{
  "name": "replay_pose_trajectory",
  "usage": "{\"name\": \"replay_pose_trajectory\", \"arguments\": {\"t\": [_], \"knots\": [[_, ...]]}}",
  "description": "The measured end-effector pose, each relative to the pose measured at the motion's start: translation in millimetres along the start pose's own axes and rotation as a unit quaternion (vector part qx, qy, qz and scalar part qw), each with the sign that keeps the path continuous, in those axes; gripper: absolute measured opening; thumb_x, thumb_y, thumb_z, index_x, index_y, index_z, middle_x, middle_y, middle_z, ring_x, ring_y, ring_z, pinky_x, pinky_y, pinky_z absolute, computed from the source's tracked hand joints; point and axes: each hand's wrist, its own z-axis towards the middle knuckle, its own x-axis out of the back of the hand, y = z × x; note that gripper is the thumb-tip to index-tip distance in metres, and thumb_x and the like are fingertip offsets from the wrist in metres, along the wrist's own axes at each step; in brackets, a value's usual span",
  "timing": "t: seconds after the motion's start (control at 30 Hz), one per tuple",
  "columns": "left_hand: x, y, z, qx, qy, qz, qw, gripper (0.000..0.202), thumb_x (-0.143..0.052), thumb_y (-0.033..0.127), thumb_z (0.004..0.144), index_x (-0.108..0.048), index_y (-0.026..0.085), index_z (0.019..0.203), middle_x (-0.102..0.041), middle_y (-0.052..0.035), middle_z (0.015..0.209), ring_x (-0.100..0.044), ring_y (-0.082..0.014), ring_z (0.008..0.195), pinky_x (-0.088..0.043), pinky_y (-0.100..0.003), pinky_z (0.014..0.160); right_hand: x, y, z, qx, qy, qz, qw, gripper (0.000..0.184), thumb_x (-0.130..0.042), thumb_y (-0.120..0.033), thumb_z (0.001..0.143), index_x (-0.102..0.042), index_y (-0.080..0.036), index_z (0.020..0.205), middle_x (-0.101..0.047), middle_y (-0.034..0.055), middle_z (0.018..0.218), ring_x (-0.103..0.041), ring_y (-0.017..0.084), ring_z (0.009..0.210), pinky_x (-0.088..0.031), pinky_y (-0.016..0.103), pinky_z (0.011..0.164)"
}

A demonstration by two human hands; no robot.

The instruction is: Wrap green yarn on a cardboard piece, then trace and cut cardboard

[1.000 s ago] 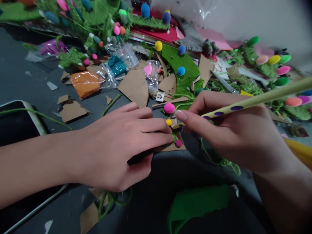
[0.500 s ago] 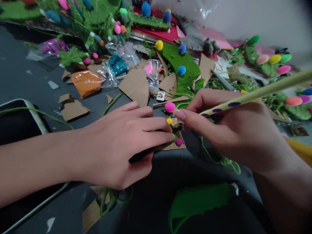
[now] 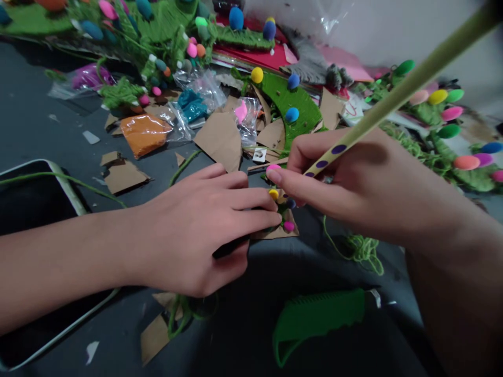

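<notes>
My left hand (image 3: 204, 225) reaches in from the left, fingers bent and pressed down on a small cardboard piece (image 3: 293, 232). Beside its fingertips sit small balls: a yellow ball (image 3: 273, 194), a dark blue ball (image 3: 290, 203) and a magenta ball (image 3: 288, 226), with bits of green among them. My right hand (image 3: 334, 183) is closed in a writing grip around a pale yellow pencil (image 3: 365, 123) with purple dots. Its lower end is over the small piece, close to my left fingers. A pink ball (image 3: 272, 168) is partly behind my right thumb.
A phone-like device (image 3: 35, 204) lies at left, beneath my forearm. Cardboard scraps (image 3: 220, 137), an orange packet (image 3: 145, 133) and green yarn-covered shapes (image 3: 288, 97) with coloured balls crowd the back. A ridged green plastic object (image 3: 320, 317) lies in front, near tangled yarn (image 3: 363, 248).
My right hand has shifted slightly left and up, and the pencil stands more steeply. My thumb now covers part of the pink ball. My left hand stays nearly in place.
</notes>
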Motion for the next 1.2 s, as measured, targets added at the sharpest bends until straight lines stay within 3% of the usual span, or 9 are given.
{"name": "replay_pose_trajectory", "arguments": {"t": [0.17, 0.4, 0.6, 1.0, 1.2], "knots": [[-1.4, -1.3, -0.9, -0.001, 0.005, 0.001, 1.0, 0.042, -0.06, 0.023, 0.088, -0.068, 0.025, 0.13, -0.079, -0.0041, 0.126, -0.064, -0.025, 0.094, -0.041, -0.046, 0.076, 1.6, -3.5, 1.2, -0.012, -0.023, -0.001, 1.0, 0.034, -0.068, -0.029, 0.099, -0.057, -0.024, 0.068, -0.056, -0.0011, 0.062, -0.051, 0.016, 0.059, -0.042, 0.034, 0.062], [-1.8, -3.4, -0.7, -0.008, -0.001, 0.0, 1.0, 0.044, -0.061, 0.023, 0.089, -0.068, 0.025, 0.133, -0.078, -0.0027, 0.131, -0.066, -0.0254, 0.099, -0.04, -0.045, 0.081, 2.4, -8.8, 6.4, -0.037, -0.049, -0.004, 0.998, 0.034, -0.07, -0.027, 0.097, -0.054, -0.025, 0.066, -0.056, -0.0013, 0.059, -0.044, 0.014, 0.054, -0.035, 0.035, 0.056], [-1.4, -1.1, 1.4, -0.006, 0.011, 0.02, 1.0, 0.045, -0.054, 0.024, 0.091, -0.072, 0.025, 0.133, -0.077, -0.003, 0.132, -0.066, -0.0256, 0.099, -0.04, -0.043, 0.082, 4.0, -5.1, 5.3, -0.036, -0.03, -0.041, 0.998, 0.036, -0.071, -0.03, 0.095, -0.055, -0.026, 0.063, -0.048, -0.0021, 0.054, -0.037, 0.015, 0.053, -0.033, 0.037, 0.057], [0.5, -1.1, 1.9, -0.008, -0.018, 0.043, 0.999, 0.049, -0.055, 0.026, 0.09, -0.071, 0.025, 0.137, -0.075, -0.0038, 0.136, -0.065, -0.0269, 0.103, -0.038, -0.042, 0.085, 1.2, -4.3, 5.3, -0.036, -0.027, -0.004, 0.999, 0.035, -0.071, -0.031, 0.095, -0.057, -0.025, 0.064, -0.05, -0.0029, 0.057, -0.039, 0.014, 0.056, -0.031, 0.035, 0.06], [-1.7, -1.3, 0.9, -0.008, 0.009, 0.041, 0.999, 0.049, -0.052, 0.026, 0.09, -0.073, 0.025, 0.134, -0.076, -0.0033, 0.132, -0.065, -0.0263, 0.1, -0.038, -0.042, 0.085, 1.4, -4.6, 4.8, -0.025, -0.024, -0.006, 0.999, 0.034, -0.07, -0.025, 0.094, -0.056, -0.025, 0.063, -0.051, -0.0032, 0.056, -0.041, 0.014, 0.058, -0.033, 0.034, 0.062]]}}
